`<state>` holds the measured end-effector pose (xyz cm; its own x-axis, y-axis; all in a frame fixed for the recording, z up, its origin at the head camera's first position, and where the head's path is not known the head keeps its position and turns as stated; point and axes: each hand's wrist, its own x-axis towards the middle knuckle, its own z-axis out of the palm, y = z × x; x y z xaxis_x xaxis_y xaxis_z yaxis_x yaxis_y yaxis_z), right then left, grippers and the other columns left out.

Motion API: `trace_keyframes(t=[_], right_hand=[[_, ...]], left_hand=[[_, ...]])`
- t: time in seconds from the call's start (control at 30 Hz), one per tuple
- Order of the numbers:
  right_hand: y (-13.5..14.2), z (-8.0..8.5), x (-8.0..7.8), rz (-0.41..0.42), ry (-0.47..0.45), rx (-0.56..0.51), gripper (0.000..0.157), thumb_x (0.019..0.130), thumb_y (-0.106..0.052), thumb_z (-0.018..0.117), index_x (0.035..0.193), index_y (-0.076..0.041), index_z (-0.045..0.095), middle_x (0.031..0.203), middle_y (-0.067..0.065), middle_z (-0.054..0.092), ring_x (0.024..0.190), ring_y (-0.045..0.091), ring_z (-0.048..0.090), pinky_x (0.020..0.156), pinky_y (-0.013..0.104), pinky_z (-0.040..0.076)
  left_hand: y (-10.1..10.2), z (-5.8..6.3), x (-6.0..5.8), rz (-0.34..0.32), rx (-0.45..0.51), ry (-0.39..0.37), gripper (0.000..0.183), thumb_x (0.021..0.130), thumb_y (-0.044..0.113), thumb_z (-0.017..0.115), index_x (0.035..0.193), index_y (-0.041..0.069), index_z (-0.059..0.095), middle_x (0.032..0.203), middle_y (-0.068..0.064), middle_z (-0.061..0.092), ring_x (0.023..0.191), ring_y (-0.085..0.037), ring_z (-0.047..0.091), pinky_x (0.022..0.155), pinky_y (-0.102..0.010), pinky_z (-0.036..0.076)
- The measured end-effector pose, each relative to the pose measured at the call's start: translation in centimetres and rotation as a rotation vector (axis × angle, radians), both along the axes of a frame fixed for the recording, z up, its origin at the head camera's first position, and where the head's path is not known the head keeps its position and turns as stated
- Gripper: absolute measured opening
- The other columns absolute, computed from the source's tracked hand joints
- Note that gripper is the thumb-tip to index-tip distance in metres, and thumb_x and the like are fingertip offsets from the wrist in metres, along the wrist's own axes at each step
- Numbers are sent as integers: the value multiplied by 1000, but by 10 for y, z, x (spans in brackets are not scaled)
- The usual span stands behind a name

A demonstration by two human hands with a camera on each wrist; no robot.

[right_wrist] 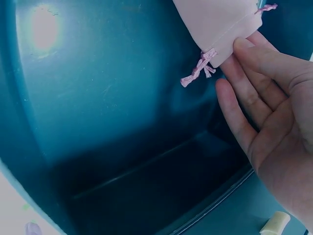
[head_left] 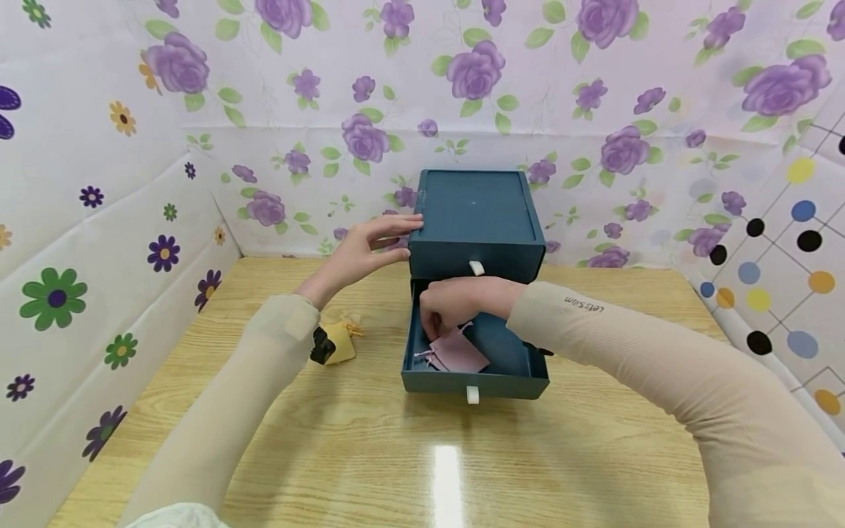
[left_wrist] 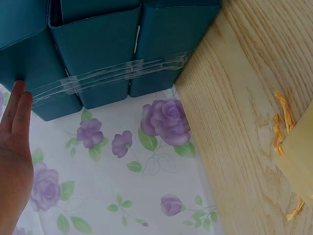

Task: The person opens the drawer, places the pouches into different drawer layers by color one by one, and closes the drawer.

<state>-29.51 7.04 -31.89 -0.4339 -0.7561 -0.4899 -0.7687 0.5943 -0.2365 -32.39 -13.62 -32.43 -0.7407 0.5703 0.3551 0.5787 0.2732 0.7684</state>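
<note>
A dark teal drawer cabinet (head_left: 477,209) stands against the back wall, its lower drawer (head_left: 436,383) pulled out. Inside that drawer lies a pink drawstring pouch (head_left: 465,353), with its tied cords showing. My right hand (head_left: 455,302) reaches in from above; in the right wrist view its thumb and fingers pinch the edge of the pouch (right_wrist: 217,27) near the cords. With fingers extended, my left hand (head_left: 363,251) rests its fingertips against the cabinet's left side. The left wrist view shows that hand (left_wrist: 15,142) beside the stacked units, which clear tape (left_wrist: 105,76) binds together.
A yellow drawstring pouch (head_left: 341,343) with orange cords lies on the wooden table (head_left: 343,455), left of the cabinet and partly behind my left wrist. White pull tabs (head_left: 472,395) hang from the drawer fronts. Flowered sheets (head_left: 317,139) cover the back and left walls.
</note>
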Motion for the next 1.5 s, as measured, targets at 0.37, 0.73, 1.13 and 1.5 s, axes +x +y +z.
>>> trace_keyframes(t=[0.37, 0.73, 1.13, 1.5], right_hand=[[2, -2, -2, 1, -4, -23, 20, 94, -6, 65, 99, -19, 78, 100, -2, 74, 82, 7, 64, 83, 24, 59], [2, -1, -1, -10, -30, -3, 21, 95, -3, 62, 104, -16, 77, 105, 0, 73, 89, 10, 64, 84, 25, 59], [5, -1, 0, 15, 6, -27, 21, 96, -6, 62, 111, -15, 75, 109, 0, 72, 94, 11, 64, 86, 26, 58], [20, 18, 9, 39, 35, -152, 34, 97, -8, 62, 130, -7, 65, 128, 9, 68, 116, 21, 66, 101, 35, 56]], left_hand=[[0, 1, -2, -15, 0, 19, 47, 95, 15, 66, 141, 22, 57, 154, 3, 47, 141, -18, 46, 116, -49, 41], [2, 2, -1, 2, -12, 17, 48, 95, 13, 66, 141, 21, 57, 153, 3, 48, 140, -18, 47, 116, -42, 43], [0, 2, -2, 1, -4, 12, 48, 95, 11, 66, 141, 19, 56, 154, 1, 47, 140, -19, 47, 116, -43, 42], [-1, -1, -1, -3, -13, 19, 47, 96, 16, 65, 141, 24, 56, 154, 6, 47, 141, -15, 46, 117, -39, 42]])
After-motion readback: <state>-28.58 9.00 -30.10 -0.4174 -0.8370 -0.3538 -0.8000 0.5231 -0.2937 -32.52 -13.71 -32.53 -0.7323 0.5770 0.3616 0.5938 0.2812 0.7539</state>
